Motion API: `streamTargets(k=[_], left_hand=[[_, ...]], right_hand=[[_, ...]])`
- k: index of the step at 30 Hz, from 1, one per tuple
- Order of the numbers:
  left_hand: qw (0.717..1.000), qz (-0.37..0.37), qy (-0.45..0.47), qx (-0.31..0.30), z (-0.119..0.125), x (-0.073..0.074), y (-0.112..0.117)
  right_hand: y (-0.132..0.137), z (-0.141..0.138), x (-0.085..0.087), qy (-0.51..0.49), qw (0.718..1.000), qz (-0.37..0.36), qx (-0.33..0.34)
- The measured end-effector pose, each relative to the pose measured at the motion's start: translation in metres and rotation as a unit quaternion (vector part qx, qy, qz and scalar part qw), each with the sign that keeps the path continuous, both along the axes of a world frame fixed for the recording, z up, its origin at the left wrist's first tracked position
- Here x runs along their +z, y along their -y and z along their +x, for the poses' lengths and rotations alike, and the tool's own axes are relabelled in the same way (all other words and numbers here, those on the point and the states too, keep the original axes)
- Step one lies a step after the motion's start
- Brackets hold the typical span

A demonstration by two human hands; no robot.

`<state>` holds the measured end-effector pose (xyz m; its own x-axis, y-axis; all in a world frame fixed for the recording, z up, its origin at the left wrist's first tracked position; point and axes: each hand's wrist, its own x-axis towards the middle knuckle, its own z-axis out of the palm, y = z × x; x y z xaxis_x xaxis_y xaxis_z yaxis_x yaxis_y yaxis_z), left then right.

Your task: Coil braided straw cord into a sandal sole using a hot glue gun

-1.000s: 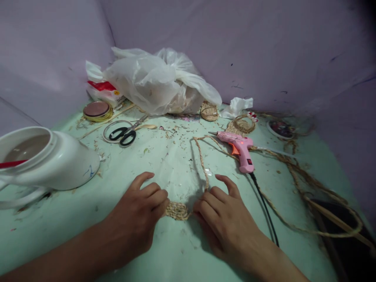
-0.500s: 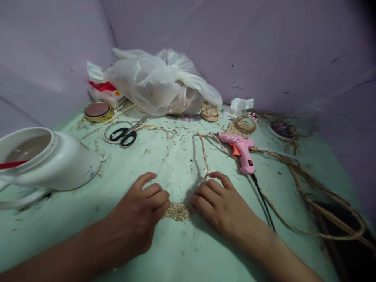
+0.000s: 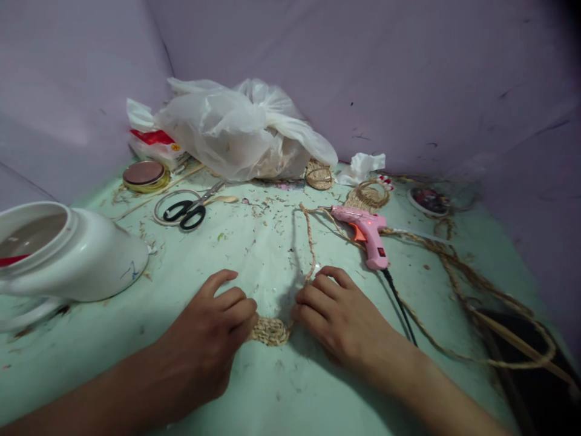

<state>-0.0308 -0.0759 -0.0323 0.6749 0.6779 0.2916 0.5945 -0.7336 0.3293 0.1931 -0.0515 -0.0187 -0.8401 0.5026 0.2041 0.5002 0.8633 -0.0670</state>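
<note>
Green counter (image 3: 272,393): left hand (image 3: 206,345) and right hand (image 3: 338,318) curled, pressing either side of braided straw coil (image 3: 271,331); probably light, pliable, best pinched edgewise.

The left hand (image 3: 211,339) lies palm down, left of the small braided coil (image 3: 271,331), its curled fingers touching it. The right hand (image 3: 338,321) mirrors it from the coil's right side, thumb apart.

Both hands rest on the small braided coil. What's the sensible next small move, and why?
Probably the right hand should lay the loose braid round the edge of the coil while the left hand pins it flat: the braid leads from the coil up past the right hand, unwound, and the glue gun lies unheld nearby.
</note>
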Motion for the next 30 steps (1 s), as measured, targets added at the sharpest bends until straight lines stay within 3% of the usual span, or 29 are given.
streamTargets(k=[11, 16, 26, 30], left_hand=[[0.999, -0.014, -0.028, -0.021, -0.001, 0.001, -0.003], [0.997, 0.018, -0.054, -0.050, -0.002, 0.003, -0.008], [0.959, 0.126, -0.172, -0.186, 0.010, 0.023, -0.030], [0.961, 0.110, -0.178, -0.180, 0.013, 0.023, -0.029]], right_hand=[[-0.018, -0.004, 0.003, 0.042, 0.998, -0.014, 0.034], [-0.020, -0.007, 0.001, 0.049, 0.998, -0.020, 0.046], [0.014, -0.002, -0.002, 0.012, 1.000, -0.011, 0.010], [0.025, -0.004, -0.006, -0.012, 0.997, -0.056, -0.051]])
